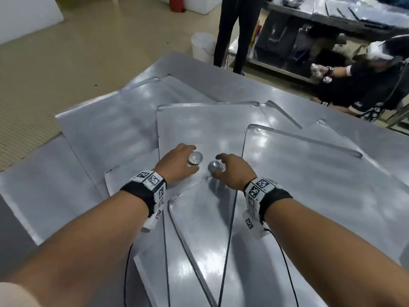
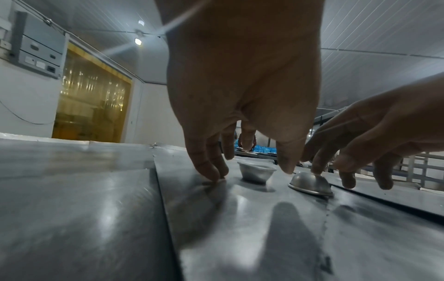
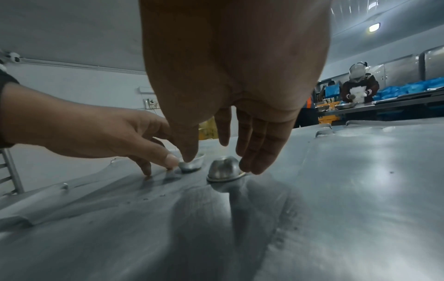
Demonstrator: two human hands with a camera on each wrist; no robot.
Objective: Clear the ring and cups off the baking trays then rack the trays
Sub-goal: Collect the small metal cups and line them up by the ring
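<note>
With loosely spread, empty fingers, the left hand (image 1: 177, 163) brackets the upright small metal cup (image 1: 195, 157) and the right hand (image 1: 235, 171) the dome-up inverted one (image 1: 215, 167) between them on the overlapping shiny trays (image 1: 199, 127), where either could skid aside.

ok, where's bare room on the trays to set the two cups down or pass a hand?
Crowded only at centre: the upright cup under the left hand and the upturned cup under the right hand sit close together. Bare patches: the right tray beyond the right hand, the far-left tray, and the near tray between the forearms.
</note>
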